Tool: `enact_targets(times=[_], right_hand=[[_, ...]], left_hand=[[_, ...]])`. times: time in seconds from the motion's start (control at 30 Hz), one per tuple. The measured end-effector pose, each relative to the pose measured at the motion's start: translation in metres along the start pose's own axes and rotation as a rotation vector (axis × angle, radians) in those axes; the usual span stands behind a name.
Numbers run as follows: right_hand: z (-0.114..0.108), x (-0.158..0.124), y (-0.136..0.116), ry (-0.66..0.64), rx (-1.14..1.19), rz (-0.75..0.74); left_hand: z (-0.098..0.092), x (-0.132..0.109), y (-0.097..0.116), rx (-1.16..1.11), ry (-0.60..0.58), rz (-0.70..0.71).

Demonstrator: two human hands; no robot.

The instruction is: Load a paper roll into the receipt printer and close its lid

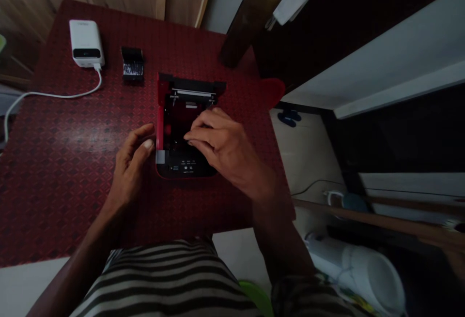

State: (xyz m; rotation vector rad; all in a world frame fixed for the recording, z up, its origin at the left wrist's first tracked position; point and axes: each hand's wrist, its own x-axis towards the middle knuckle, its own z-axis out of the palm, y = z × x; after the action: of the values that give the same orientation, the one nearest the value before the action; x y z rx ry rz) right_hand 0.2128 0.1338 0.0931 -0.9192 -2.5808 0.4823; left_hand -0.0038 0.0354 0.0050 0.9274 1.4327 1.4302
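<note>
In the middle of the red table lies a red and black device that looks like a small label printer, its inside exposed. A metal bar spans its far end, and small buttons and lights mark its near panel. My right hand reaches over the right side, thumb and fingertips pinched together within the cavity. Whatever may be between those fingertips is too small to make out. Beside the printer's left wall rests my left hand, thumb and forefinger apart, holding nothing.
A small black part with a shiny face lies behind the printer to the left. Farther left is a white power bank with a white cable. A dark bottle with a green lid stands at the table's far right corner.
</note>
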Motion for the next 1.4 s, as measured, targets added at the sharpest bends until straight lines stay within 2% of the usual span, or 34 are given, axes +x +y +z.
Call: enact_targets(times=[0.1,0.23,0.33,0.4,0.5,0.6,0.73,0.83,1.0,1.1,1.4], right_hand=[[0.008,-0.014,-0.007,0.125,-0.027,0.015],[0.016,-0.031,-0.019,0.192,-0.082,0.014],[0.023,-0.041,-0.027,0.21,-0.16,-0.01],[0.028,-0.047,-0.029,0.226,-0.227,-0.027],[0.039,-0.051,-0.029,0.297,-0.291,-0.047],[0.047,-0.053,-0.028,0.35,-0.298,-0.034],[0.051,-0.052,-0.027,0.39,-0.299,-0.034],[0.048,-0.052,-0.027,0.426,-0.3,-0.045],[0.043,-0.052,-0.029,0.342,-0.2,0.056],[0.041,-0.051,-0.029,0.332,-0.15,0.043],[0.038,-0.051,-0.033,0.274,-0.102,0.094]], left_hand=[[0.008,0.015,0.01,0.052,0.064,0.109],[0.023,0.052,0.033,0.096,0.079,0.268],[0.032,0.075,0.05,0.125,0.079,0.297],[0.036,0.081,0.057,0.144,0.091,0.268],[0.034,0.074,0.059,0.159,0.095,0.244],[0.027,0.056,0.049,0.087,0.09,0.23],[0.018,0.033,0.026,-0.004,0.07,0.075],[0.012,0.024,0.015,-0.016,0.036,-0.007],[0.01,0.02,0.011,-0.051,-0.044,-0.061],[0.011,0.018,0.012,-0.064,-0.08,-0.08],[0.009,0.019,0.012,-0.035,-0.077,-0.06]])
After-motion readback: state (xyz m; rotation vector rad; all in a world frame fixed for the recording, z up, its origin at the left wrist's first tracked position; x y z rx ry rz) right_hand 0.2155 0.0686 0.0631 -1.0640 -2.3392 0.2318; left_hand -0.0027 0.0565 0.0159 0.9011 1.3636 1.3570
